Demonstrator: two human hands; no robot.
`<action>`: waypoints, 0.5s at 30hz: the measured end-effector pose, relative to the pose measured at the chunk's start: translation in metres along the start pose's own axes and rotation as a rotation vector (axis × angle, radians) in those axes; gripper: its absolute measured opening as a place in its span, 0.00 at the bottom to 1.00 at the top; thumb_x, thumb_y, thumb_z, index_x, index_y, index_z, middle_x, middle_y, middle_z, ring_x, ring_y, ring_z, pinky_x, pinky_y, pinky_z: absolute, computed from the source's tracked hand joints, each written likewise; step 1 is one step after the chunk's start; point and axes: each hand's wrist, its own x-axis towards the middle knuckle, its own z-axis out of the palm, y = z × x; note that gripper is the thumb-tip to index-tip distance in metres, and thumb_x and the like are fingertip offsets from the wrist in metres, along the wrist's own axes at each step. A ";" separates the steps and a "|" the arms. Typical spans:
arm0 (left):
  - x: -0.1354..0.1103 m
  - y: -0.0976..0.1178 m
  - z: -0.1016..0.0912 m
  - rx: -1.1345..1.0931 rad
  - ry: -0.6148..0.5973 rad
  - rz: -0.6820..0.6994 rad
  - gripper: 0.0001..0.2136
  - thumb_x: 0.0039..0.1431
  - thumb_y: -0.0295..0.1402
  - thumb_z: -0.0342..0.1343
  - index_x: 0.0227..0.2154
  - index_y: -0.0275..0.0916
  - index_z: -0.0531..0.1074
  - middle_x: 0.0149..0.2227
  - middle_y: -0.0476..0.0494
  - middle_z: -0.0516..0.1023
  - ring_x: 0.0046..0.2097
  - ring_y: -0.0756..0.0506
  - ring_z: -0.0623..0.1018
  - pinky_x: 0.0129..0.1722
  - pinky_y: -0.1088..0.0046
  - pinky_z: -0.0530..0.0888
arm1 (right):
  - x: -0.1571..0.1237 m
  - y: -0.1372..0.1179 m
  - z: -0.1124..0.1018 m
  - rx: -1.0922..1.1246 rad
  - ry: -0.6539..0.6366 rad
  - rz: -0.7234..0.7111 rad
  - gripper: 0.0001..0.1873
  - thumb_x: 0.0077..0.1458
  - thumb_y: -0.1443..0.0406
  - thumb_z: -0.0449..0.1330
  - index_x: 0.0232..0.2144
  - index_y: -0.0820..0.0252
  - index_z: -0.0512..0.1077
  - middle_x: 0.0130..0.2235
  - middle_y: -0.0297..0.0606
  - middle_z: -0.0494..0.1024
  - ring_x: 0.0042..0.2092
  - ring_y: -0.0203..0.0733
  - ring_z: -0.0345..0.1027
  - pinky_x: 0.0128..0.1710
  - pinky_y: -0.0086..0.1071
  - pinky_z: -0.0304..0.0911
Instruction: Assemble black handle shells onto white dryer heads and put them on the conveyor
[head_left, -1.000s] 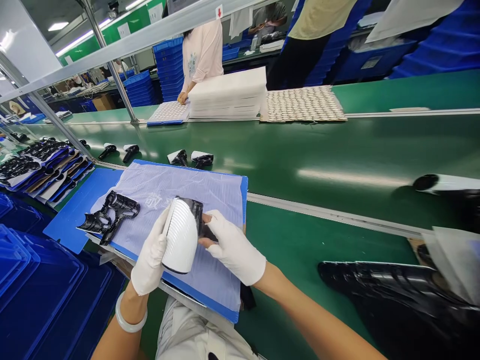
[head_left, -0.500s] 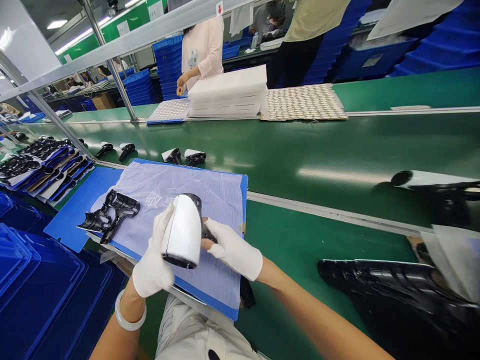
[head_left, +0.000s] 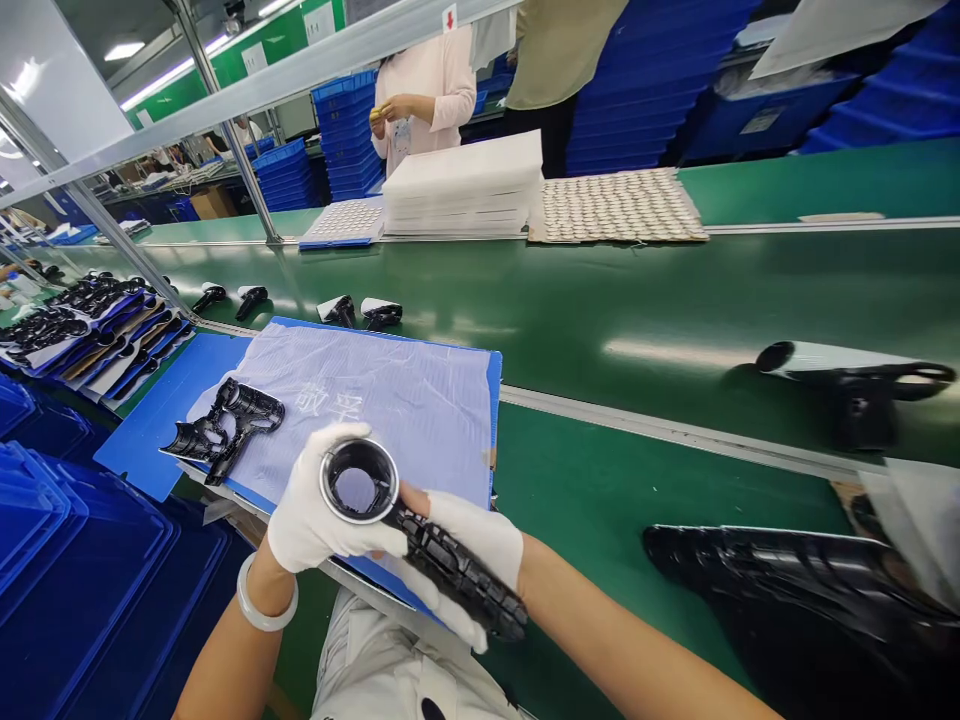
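Note:
A hair dryer housing [head_left: 461,575] is held over the near edge of the padded board. Its round, hollow end faces up at me, and its black ribbed handle points to the lower right. My left hand [head_left: 304,515], in a white glove, wraps round the barrel, with fingers reaching under the handle. My right hand [head_left: 484,535], in a white glove with bare fingertips, grips the handle near the barrel; part of its fingers is hidden behind it. On the left of the pale cloth [head_left: 405,385] lie black housing shells [head_left: 244,415], away from both hands.
Several hair dryers [head_left: 381,313] sit on the green conveyor [head_left: 525,300]. Another white and black one [head_left: 847,365] lies at right. Blue crates [head_left: 75,560] stand at lower left, and black shells [head_left: 772,560] at lower right. Across the belt is a person in pink [head_left: 427,90].
The housing has been turned: its white outer side faced me before, now its open end and handle show. The dryer on the belt at right has shifted left.

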 end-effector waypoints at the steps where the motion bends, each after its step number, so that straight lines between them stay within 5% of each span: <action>1: -0.001 -0.002 0.001 -0.056 0.031 0.023 0.37 0.37 0.48 0.74 0.52 0.47 0.68 0.44 0.42 0.80 0.43 0.40 0.81 0.45 0.60 0.77 | -0.004 -0.001 0.003 0.083 -0.010 0.025 0.33 0.63 0.40 0.38 0.27 0.59 0.65 0.16 0.31 0.65 0.13 0.35 0.56 0.13 0.28 0.56; 4: -0.001 -0.008 0.002 -0.064 0.091 0.068 0.35 0.40 0.40 0.75 0.52 0.47 0.67 0.52 0.40 0.77 0.54 0.37 0.77 0.55 0.55 0.72 | -0.021 -0.009 0.018 0.301 0.072 -0.010 0.31 0.63 0.41 0.34 0.33 0.57 0.62 0.15 0.26 0.62 0.13 0.34 0.56 0.16 0.25 0.57; 6: -0.002 -0.011 0.001 -0.051 0.102 0.021 0.35 0.40 0.40 0.75 0.53 0.47 0.68 0.53 0.39 0.76 0.56 0.37 0.76 0.58 0.54 0.70 | -0.029 -0.012 0.030 0.362 0.136 -0.075 0.31 0.57 0.37 0.43 0.33 0.57 0.61 0.17 0.26 0.63 0.16 0.33 0.60 0.21 0.24 0.59; 10: -0.006 -0.012 0.002 -0.162 0.109 -0.051 0.33 0.46 0.48 0.70 0.54 0.46 0.68 0.52 0.40 0.77 0.54 0.38 0.77 0.55 0.58 0.73 | -0.028 -0.010 0.040 0.281 0.157 -0.222 0.32 0.39 0.39 0.66 0.27 0.60 0.63 0.21 0.32 0.69 0.23 0.33 0.63 0.24 0.25 0.58; 15: -0.008 -0.006 0.008 -0.177 0.131 -0.006 0.24 0.58 0.48 0.61 0.55 0.47 0.68 0.53 0.40 0.75 0.54 0.38 0.77 0.54 0.59 0.73 | -0.018 -0.006 0.035 0.132 0.150 -0.312 0.28 0.42 0.43 0.66 0.26 0.61 0.64 0.22 0.34 0.68 0.25 0.34 0.60 0.25 0.27 0.57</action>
